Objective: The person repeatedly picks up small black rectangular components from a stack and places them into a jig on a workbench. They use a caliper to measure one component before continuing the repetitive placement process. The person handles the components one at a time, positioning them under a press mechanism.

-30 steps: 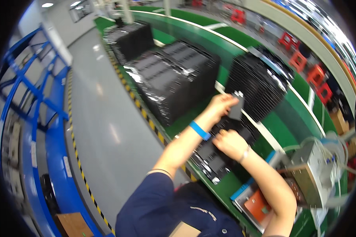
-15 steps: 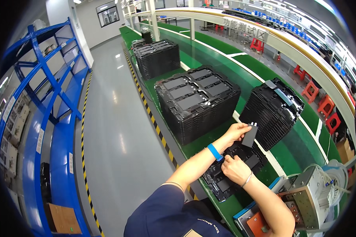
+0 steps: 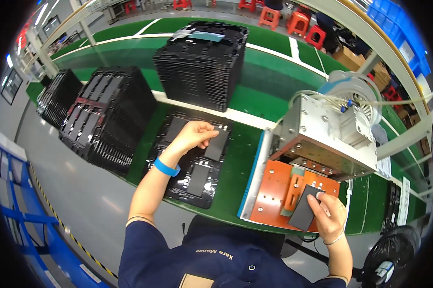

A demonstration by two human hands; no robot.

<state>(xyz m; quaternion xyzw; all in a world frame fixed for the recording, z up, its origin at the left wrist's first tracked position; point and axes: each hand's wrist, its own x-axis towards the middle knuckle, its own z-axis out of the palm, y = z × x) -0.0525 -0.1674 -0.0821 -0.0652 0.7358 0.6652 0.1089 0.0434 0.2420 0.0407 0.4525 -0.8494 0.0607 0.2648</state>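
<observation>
Dark flat panel [image 3: 304, 208], rectangular and thin, sits tilted in the right hand [image 3: 327, 220], pinched between thumb and fingers near its upper corner, over the orange fixture plate [image 3: 274, 189] at the near edge of the green bench [image 3: 255, 103]. That plate lies under a metal press housing [image 3: 322, 137] with screws along its face, and a pale blue round reel [image 3: 355, 93] with white tubing stands just behind the housing. Well apart to the left, the left hand [image 3: 193, 134] is curled closed around the top edge of a second dark panel [image 3: 217, 144], fingers folded over it, above a black moulded tray [image 3: 190, 165] that lies flat on the bench and has other dark panels resting in its pockets. A blue wristband [image 3: 166, 167] circles the left wrist. Behind the tray, past a white line on the bench, a tall stack of black trays [image 3: 202, 62] stands upright; to the left of the tray a second, lower stack [image 3: 106, 117] leans at the bench edge, and a third stack [image 3: 55, 96] lies further along. Orange stools [image 3: 293, 21] stand on the floor beyond the bench, blue racking [image 3: 19, 216] runs along the lower left, and a black fan [image 3: 391, 249] stands at the lower right, near the right forearm.
</observation>
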